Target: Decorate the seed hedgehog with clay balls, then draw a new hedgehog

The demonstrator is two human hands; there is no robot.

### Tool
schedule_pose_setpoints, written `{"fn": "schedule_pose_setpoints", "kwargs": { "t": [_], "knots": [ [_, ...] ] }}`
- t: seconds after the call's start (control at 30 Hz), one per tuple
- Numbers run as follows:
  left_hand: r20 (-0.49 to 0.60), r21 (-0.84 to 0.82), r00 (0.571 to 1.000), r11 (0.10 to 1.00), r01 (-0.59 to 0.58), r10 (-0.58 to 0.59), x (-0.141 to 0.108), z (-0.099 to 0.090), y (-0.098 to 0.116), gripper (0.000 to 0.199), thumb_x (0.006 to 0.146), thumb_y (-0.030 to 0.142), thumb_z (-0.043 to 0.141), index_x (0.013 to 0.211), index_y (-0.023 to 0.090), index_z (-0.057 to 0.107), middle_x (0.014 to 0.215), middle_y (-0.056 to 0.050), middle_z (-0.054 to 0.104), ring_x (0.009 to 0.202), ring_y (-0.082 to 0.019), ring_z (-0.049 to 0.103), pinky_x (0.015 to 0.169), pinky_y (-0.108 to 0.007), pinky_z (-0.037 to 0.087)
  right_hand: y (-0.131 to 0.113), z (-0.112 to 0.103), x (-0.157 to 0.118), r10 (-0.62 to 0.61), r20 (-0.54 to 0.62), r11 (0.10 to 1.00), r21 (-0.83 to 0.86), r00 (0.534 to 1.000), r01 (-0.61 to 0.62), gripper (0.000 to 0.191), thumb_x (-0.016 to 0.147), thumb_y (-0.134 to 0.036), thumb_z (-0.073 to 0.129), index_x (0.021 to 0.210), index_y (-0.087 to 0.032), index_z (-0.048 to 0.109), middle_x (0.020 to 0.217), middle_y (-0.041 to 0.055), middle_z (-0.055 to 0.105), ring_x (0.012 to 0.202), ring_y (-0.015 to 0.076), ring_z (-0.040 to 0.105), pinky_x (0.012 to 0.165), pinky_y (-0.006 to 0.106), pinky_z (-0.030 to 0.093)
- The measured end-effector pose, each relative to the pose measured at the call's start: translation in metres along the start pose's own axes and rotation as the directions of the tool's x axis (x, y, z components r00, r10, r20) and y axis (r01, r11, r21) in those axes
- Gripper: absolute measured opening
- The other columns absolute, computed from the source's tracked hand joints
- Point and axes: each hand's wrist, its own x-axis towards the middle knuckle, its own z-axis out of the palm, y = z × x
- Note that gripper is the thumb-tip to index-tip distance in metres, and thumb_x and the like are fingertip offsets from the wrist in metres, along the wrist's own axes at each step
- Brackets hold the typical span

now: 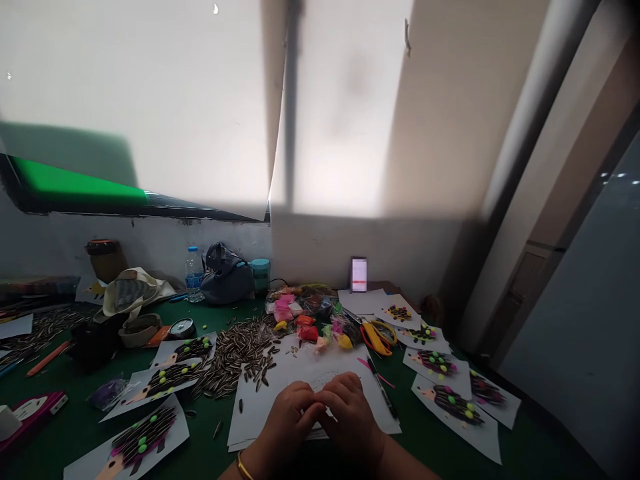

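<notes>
My left hand (293, 415) and my right hand (346, 412) meet over the lower part of a stack of white paper (260, 407). Their fingers are curled together, fingertips touching; anything between them is hidden. A faint drawing (324, 379) shows on the sheet just beyond my fingers. Sunflower seeds (233, 357) are heaped at the paper's left edge, with a few lying on it. To the right of my right hand lie a black pen (381, 387) and a pink tool (375, 371). Bags of coloured clay (307, 327) sit past the paper.
Hedgehog cards lie at left (170, 383) and right (437, 363) on the green table (205, 430). Yellow scissors (376, 339) are beyond the pen. A phone (359, 275) stands by the wall. A bottle (193, 277), a dark bag (227, 280) and a tape roll (181, 328) are back left.
</notes>
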Motion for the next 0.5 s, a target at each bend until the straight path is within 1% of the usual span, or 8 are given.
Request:
{"fn": "schedule_pose_setpoints", "kwargs": {
  "t": [0.13,0.2,0.23,0.3,0.4,0.43,0.5],
  "knots": [
    [-0.023,-0.046,0.999,0.998,0.043,-0.045,0.002,-0.0018,0.0025,0.026,0.088,0.04,0.057,0.077,0.019,0.069,0.075,-0.004,0.063,0.075,-0.017,0.059,0.072,-0.028,0.045,0.0013,0.0009,0.0026,0.069,0.002,0.997,0.04,0.998,-0.069,0.002,0.085,-0.021,0.06,0.087,-0.023,0.06,0.08,0.0003,0.066,0.076,0.0175,0.055,0.075,0.034,0.033],
    [-0.041,-0.062,0.997,0.997,0.055,-0.058,0.0026,-0.0032,0.0046,0.024,0.088,0.039,0.057,0.078,0.019,0.068,0.077,-0.004,0.062,0.076,-0.017,0.058,0.072,-0.028,0.045,0.0019,0.0017,0.0031,0.108,0.01,0.993,0.049,0.994,-0.109,0.005,0.082,-0.019,0.062,0.084,-0.023,0.06,0.082,0.0006,0.066,0.078,0.0179,0.055,0.075,0.034,0.034],
    [-0.048,-0.066,0.997,0.996,0.056,-0.06,0.0028,-0.0039,0.0052,0.025,0.089,0.039,0.056,0.079,0.019,0.068,0.077,-0.004,0.062,0.076,-0.017,0.058,0.072,-0.028,0.045,0.0021,0.0021,0.0031,0.124,0.015,0.991,0.052,0.992,-0.125,0.007,0.081,-0.017,0.062,0.086,-0.023,0.06,0.084,0.0009,0.066,0.079,0.0184,0.055,0.076,0.035,0.035],
    [-0.066,-0.074,0.996,0.995,0.06,-0.065,0.0031,-0.0052,0.0047,0.028,0.092,0.039,0.05,0.081,0.019,0.067,0.078,-0.004,0.062,0.077,-0.016,0.058,0.073,-0.028,0.045,0.0027,0.0023,0.0028,0.143,0.031,0.988,0.056,0.989,-0.144,0.016,0.082,-0.017,0.062,0.095,-0.025,0.062,0.088,0.0019,0.067,0.082,0.0194,0.056,0.077,0.035,0.036],
    [-0.066,-0.064,0.996,0.996,0.062,-0.066,0.0033,-0.0058,0.001,0.034,0.095,0.04,0.044,0.079,0.019,0.067,0.076,-0.004,0.062,0.075,-0.016,0.058,0.072,-0.028,0.044,0.0038,0.0001,0.0022,0.143,0.055,0.987,0.063,0.988,-0.146,0.023,0.086,-0.021,0.061,0.108,-0.027,0.062,0.091,0.0028,0.068,0.084,0.0198,0.057,0.078,0.036,0.037],
    [-0.056,-0.048,0.996,0.997,0.06,-0.063,0.0031,-0.0057,-0.0002,0.036,0.095,0.041,0.044,0.077,0.019,0.066,0.074,-0.004,0.062,0.074,-0.016,0.057,0.071,-0.028,0.044,0.0042,-0.0011,0.002,0.141,0.059,0.987,0.068,0.988,-0.145,0.021,0.087,-0.023,0.061,0.108,-0.028,0.063,0.09,0.0025,0.068,0.083,0.0195,0.058,0.078,0.036,0.037],
    [-0.036,-0.015,0.998,0.999,0.05,-0.051,0.0023,-0.0049,-0.0015,0.04,0.095,0.042,0.043,0.072,0.018,0.065,0.073,-0.004,0.061,0.073,-0.016,0.057,0.07,-0.028,0.043,0.0047,-0.0038,0.0014,0.143,0.056,0.986,0.082,0.988,-0.147,0.013,0.088,-0.026,0.062,0.1,-0.028,0.065,0.085,0.0014,0.068,0.081,0.0188,0.057,0.077,0.035,0.037]
  ]
}}
